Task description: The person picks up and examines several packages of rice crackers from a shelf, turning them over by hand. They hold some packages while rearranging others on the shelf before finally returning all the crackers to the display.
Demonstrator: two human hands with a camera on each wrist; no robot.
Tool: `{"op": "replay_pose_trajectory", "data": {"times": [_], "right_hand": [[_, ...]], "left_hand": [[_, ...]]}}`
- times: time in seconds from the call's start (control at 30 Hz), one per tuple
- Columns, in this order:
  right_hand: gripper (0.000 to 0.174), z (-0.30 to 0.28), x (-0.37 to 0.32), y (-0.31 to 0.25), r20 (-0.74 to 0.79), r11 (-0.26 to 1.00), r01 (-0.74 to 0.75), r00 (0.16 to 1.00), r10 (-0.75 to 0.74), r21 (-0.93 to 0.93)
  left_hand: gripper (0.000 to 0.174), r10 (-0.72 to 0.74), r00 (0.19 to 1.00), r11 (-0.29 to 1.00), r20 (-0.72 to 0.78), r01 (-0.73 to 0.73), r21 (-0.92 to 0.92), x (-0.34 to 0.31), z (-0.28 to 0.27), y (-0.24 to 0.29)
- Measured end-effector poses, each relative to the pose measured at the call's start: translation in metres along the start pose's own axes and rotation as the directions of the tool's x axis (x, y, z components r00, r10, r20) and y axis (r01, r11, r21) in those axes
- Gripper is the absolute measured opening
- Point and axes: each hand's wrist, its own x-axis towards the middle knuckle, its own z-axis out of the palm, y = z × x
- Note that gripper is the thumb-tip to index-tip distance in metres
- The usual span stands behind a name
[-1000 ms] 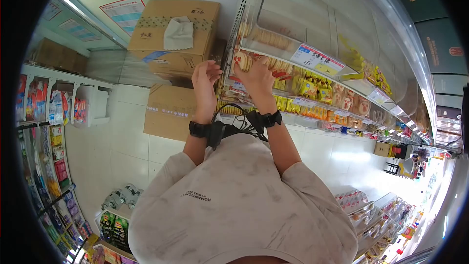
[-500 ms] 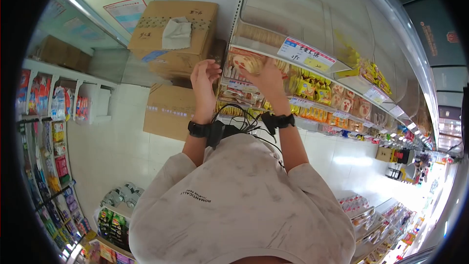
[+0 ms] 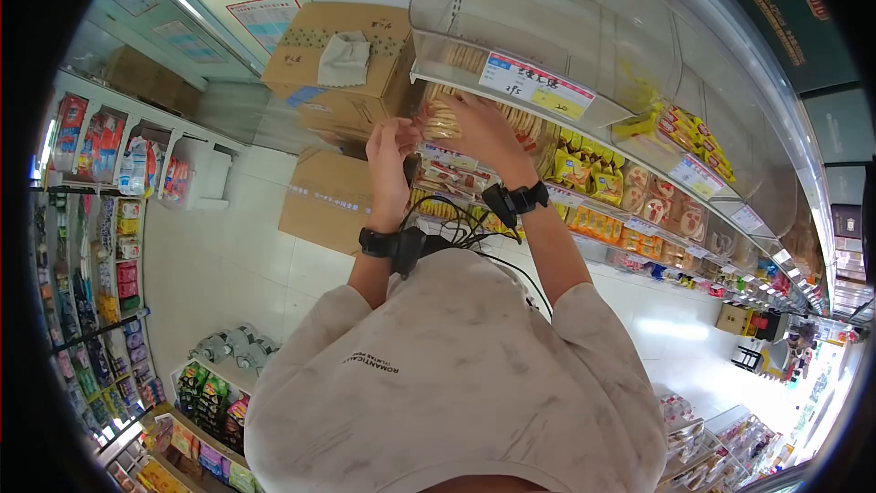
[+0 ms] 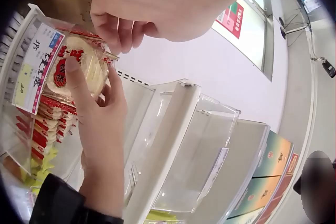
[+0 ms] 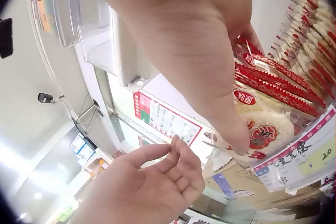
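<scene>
Plastic-wrapped round crackers (image 4: 92, 71), marked with red characters, are gripped in the right hand (image 3: 484, 132) of a person at a shop's snack shelf; the thumb presses the front of the packet while the other fingers reach behind it, clamping it between them; the packet stands at the end of the shelf row, partly behind a price label (image 4: 39, 64) with a yellow patch and handwritten characters.

The left hand (image 3: 391, 160) is raised just beside the packet's edge, its fingers loosely bent and the thumb close to the forefinger; whether the fingertips touch the wrapper cannot be told; a black strap and device circle each wrist, with dark cables (image 3: 456, 219) looping between the forearms.

Red-edged cracker packets (image 5: 310, 40) line up in a row beside the right hand; yellow snack packets (image 3: 584, 173) sit farther along the shelf, followed by other wrapped goods; a clear plastic bin (image 3: 547, 18) rises above the row.

Brown and printed, a cardboard box (image 3: 388, 59) stands near the shelf's end, a pale cloth (image 3: 345, 59) lying on top; a flat cardboard sheet (image 3: 319, 205) is below it, near the left forearm; the person wears a pale, mottled short-sleeved shirt (image 3: 456, 365) with dark lettering across the chest.
</scene>
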Motion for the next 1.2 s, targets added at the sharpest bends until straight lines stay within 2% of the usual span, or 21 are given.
{"op": "replay_pose_trajectory", "data": {"times": [0.07,0.2,0.3,0.4,0.5,0.6,0.7,0.77,0.8,0.9,1.0,1.1,1.2], "right_hand": [[0.075,0.001,-0.002,0.001,-0.075,1.000,0.025,0.997,-0.025,-0.007],[0.078,0.013,-0.005,0.005,-0.099,1.000,0.031,0.995,-0.031,0.002],[0.079,0.018,-0.006,0.011,0.008,0.987,-0.034,0.999,0.033,0.159],[0.078,0.024,-0.015,0.022,-0.063,0.976,0.069,0.996,-0.057,0.206],[0.070,0.008,-0.021,0.029,0.075,0.901,-0.085,0.995,0.059,0.425],[0.060,0.002,-0.024,0.039,0.115,0.794,-0.142,0.989,0.092,0.591],[0.048,0.003,-0.026,0.042,0.032,0.835,-0.103,0.994,0.102,0.540],[0.043,0.014,-0.027,0.044,-0.042,0.872,-0.149,0.981,0.190,0.466],[0.040,0.017,-0.026,0.041,-0.083,0.886,-0.173,0.970,0.230,0.430],[0.033,0.020,-0.025,0.036,-0.440,0.874,-0.066,0.844,0.306,0.481],[0.032,0.003,-0.039,0.042,-0.503,0.911,-0.160,0.790,0.349,0.380],[0.045,-0.012,-0.056,0.052,-0.255,0.767,-0.250,0.844,0.472,0.590],[0.043,-0.002,-0.068,0.060,0.119,0.469,-0.507,0.760,0.639,0.723]], "left_hand": [[0.023,0.054,0.999,0.995,-0.006,-0.053,0.085,-0.001,0.002,-0.001],[0.026,0.166,0.985,0.950,0.037,-0.170,0.262,-0.003,0.001,-0.013],[0.032,0.098,0.989,0.896,0.110,-0.136,0.423,0.007,0.002,-0.029],[0.040,0.161,0.980,0.837,0.119,-0.199,0.510,0.024,-0.006,-0.056],[0.047,0.282,0.948,0.683,0.145,-0.304,0.664,0.031,-0.012,-0.063],[0.050,0.511,0.840,0.409,0.181,-0.423,0.808,0.036,-0.018,-0.067],[0.060,0.543,0.827,0.344,0.145,-0.376,0.860,0.034,-0.017,-0.065],[0.073,0.374,0.924,0.692,0.079,-0.335,0.639,0.031,-0.010,-0.060],[0.079,0.277,0.958,0.826,0.074,-0.277,0.491,0.029,-0.005,-0.056],[0.093,0.231,0.971,0.789,0.058,-0.222,0.573,0.034,0.004,-0.054],[0.097,0.236,0.965,0.819,0.112,-0.259,0.512,0.067,-0.021,-0.092],[0.088,0.194,0.964,0.853,0.179,-0.256,0.455,0.079,-0.037,-0.113],[0.073,0.000,0.974,0.926,0.225,-0.085,0.368,0.061,-0.022,-0.094]]}}
